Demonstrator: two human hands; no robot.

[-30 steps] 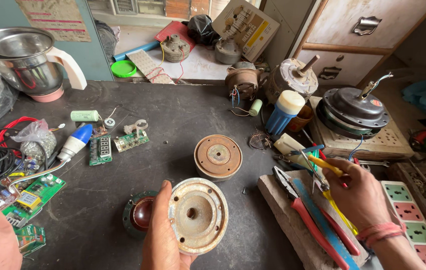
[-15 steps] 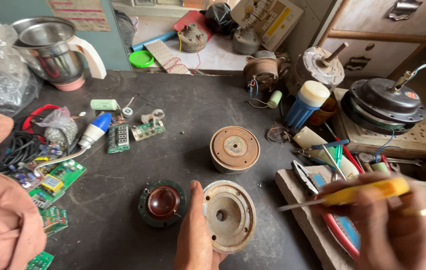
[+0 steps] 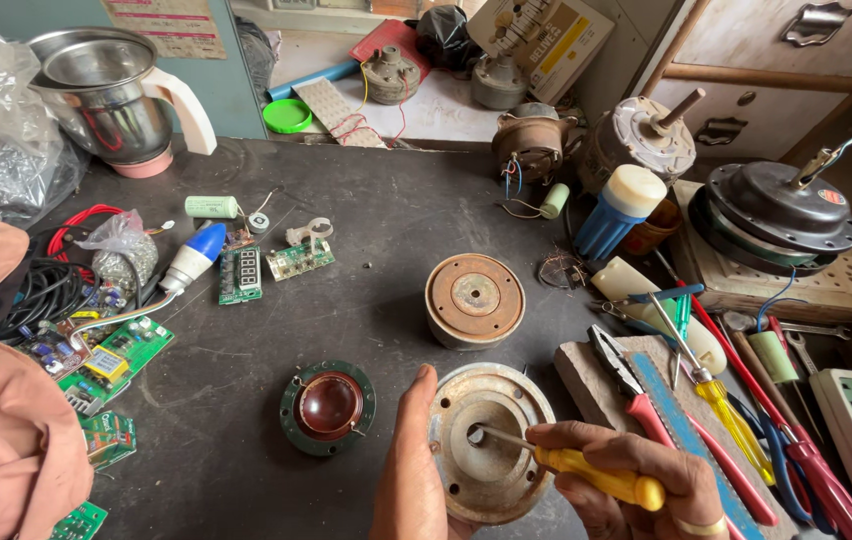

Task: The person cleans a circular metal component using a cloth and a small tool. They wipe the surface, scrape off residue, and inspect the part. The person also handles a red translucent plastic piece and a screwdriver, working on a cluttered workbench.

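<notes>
My left hand [image 3: 414, 470] grips the left rim of a round, worn metal plate [image 3: 491, 440] near the front edge of the dark workbench. A yellow-handled screwdriver [image 3: 586, 472] is held in my right hand [image 3: 636, 478], and its tip sits at the plate's centre hole. Left of the plate lies a green ring with a red dome [image 3: 328, 407]. Behind the plate stands a rusty round metal cup [image 3: 474, 297].
Red-handled pliers [image 3: 631, 390], another yellow screwdriver [image 3: 716, 395] and other tools lie on a board at right. Circuit boards [image 3: 111, 350], wires and a pink cloth [image 3: 1, 440] are at left. A steel mixer jar [image 3: 111, 95] and several motors [image 3: 781, 210] stand behind.
My right hand brought the yellow screwdriver from the tool pile at right down to the plate's centre. The left hand kept hold of the plate.
</notes>
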